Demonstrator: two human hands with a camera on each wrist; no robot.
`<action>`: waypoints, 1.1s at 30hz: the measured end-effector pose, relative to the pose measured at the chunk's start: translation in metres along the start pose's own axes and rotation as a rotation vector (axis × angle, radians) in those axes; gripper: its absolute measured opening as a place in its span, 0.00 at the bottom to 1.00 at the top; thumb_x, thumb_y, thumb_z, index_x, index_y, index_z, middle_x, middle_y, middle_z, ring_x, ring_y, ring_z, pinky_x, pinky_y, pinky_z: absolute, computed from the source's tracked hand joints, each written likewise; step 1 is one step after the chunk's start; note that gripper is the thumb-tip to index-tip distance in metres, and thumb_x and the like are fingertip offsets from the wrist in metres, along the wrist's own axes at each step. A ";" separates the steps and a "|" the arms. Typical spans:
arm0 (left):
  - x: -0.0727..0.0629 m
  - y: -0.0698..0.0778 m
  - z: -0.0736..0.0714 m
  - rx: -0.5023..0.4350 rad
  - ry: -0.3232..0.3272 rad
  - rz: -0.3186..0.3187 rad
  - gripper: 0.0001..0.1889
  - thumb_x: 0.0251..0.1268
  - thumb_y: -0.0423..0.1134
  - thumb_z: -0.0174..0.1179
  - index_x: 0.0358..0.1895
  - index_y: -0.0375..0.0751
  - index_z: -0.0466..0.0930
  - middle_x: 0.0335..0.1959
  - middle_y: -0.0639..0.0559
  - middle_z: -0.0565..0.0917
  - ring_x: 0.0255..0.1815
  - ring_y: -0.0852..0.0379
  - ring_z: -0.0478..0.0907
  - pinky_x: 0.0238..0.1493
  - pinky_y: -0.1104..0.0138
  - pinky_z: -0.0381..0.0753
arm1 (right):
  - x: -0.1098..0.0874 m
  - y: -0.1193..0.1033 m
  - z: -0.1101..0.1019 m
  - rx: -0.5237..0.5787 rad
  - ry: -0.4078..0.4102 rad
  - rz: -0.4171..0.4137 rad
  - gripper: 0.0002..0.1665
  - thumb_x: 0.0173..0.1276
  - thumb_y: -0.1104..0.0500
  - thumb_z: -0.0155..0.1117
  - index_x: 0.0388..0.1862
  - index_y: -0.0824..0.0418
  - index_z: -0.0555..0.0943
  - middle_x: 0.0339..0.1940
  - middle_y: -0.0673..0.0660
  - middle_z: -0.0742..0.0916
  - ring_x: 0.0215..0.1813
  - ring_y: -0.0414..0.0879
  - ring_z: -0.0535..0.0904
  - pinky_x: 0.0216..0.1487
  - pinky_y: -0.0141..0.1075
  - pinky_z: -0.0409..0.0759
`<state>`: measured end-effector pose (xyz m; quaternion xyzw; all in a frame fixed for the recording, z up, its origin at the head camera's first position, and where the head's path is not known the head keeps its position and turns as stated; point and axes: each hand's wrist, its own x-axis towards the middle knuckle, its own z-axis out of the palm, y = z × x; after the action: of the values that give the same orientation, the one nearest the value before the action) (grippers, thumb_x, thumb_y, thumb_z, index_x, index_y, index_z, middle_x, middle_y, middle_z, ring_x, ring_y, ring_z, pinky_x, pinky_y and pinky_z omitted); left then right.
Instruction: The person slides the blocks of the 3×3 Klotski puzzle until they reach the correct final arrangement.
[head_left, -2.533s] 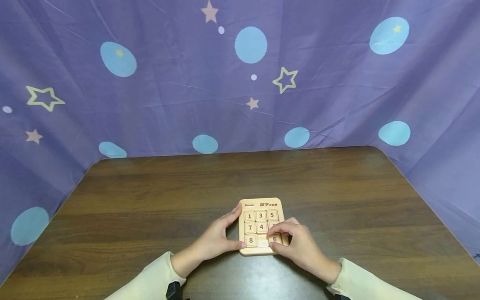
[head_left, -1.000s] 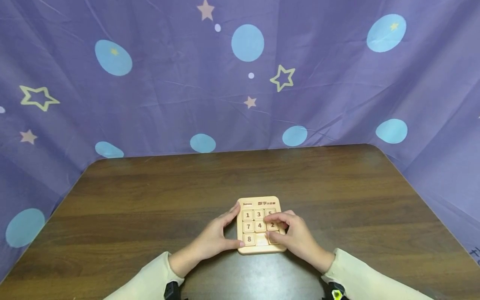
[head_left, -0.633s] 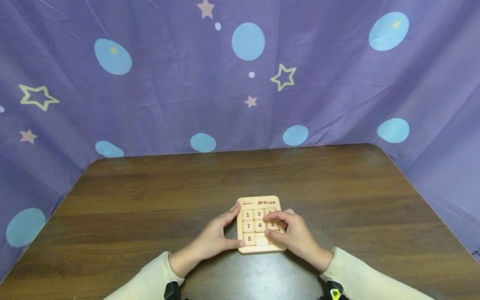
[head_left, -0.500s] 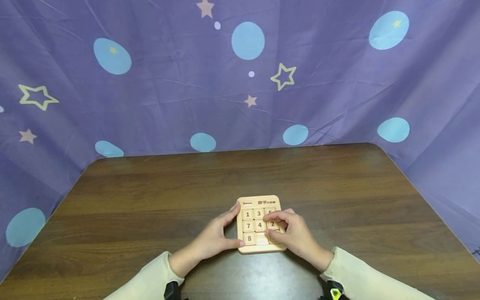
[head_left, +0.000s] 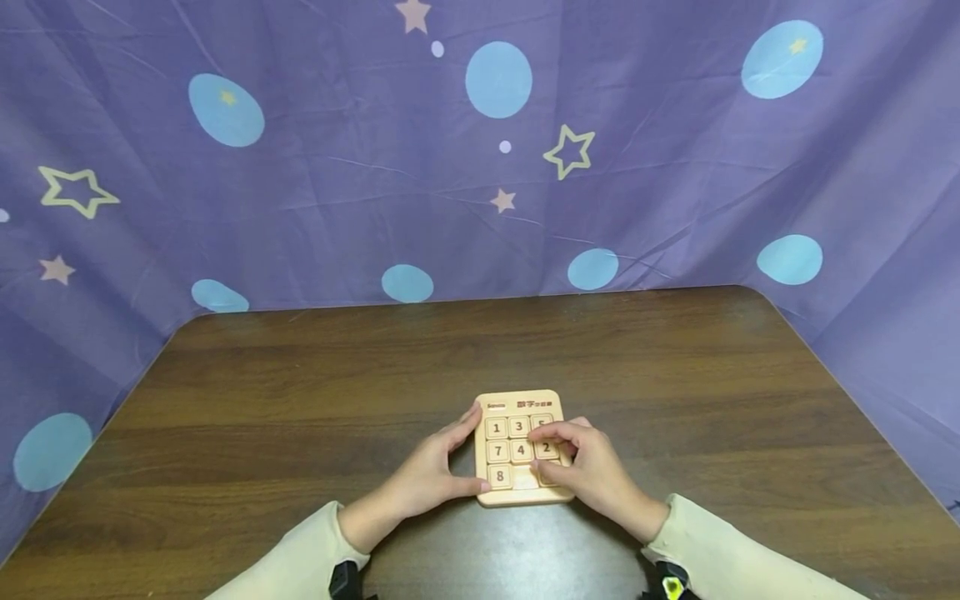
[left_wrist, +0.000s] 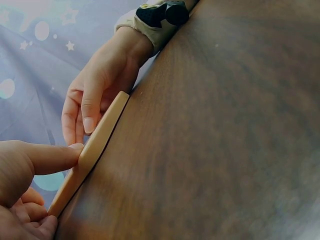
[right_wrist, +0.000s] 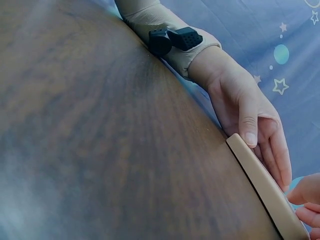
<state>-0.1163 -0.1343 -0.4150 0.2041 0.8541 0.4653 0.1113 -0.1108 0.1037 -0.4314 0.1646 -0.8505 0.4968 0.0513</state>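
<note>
Curtain: purple cloth (head_left: 330, 167) with blue dots and stars, running from the left edge across the whole upper frame.
Table: dark wood top (head_left: 337, 392), filling the lower half from left to right.
Left sleeve: pale cuff (head_left: 300, 550), bottom left of centre, a black device (head_left: 345, 581) at its wrist.
Left hand: the left hand (head_left: 420, 487) grasps the board by its left side, thumb at the lower corner, fingers along the edge higher up.
Number board: a light wooden number board (head_left: 517, 498), flat on the table, lower centre of the frame, slightly right.
Left column: tile 1 (head_left: 497, 428), tile 7 (head_left: 498, 452), tile 8 (head_left: 500, 476), top to bottom.
Middle column: tile 3 (head_left: 519, 426), then tile 4 (head_left: 521, 451); below it the board's pale floor shows.
Right column: tile 5 (head_left: 542, 421), partly covered; tile 2 (head_left: 547, 447); a lowest tile, its number hidden under the thumb.
Right hand: the right hand (head_left: 592, 471) bends over the right column, index fingertip and thumb tip by tile 2's left corners; whether they pinch it, I can't tell.
Right sleeve: matching cuff (head_left: 720, 546), lower right, a black and yellow-green device (head_left: 670, 581) at the wrist.
</note>
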 end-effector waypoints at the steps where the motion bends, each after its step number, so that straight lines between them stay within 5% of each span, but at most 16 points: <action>1: 0.000 0.000 0.000 0.003 -0.001 0.001 0.49 0.43 0.37 0.73 0.71 0.32 0.55 0.74 0.47 0.54 0.73 0.47 0.52 0.72 0.52 0.49 | 0.000 0.000 0.000 0.000 -0.001 0.000 0.18 0.45 0.63 0.76 0.38 0.54 0.86 0.34 0.49 0.81 0.34 0.39 0.69 0.34 0.28 0.70; 33: 0.003 -0.002 0.000 -0.021 -0.008 0.038 0.49 0.44 0.37 0.73 0.70 0.30 0.54 0.73 0.42 0.54 0.73 0.47 0.51 0.71 0.52 0.49 | -0.001 -0.001 -0.006 0.033 -0.076 -0.042 0.16 0.44 0.61 0.77 0.35 0.52 0.86 0.33 0.47 0.80 0.36 0.40 0.70 0.36 0.30 0.70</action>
<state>-0.1194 -0.1341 -0.4163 0.2211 0.8446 0.4755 0.1079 -0.1102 0.1084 -0.4283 0.2019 -0.8400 0.5028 0.0267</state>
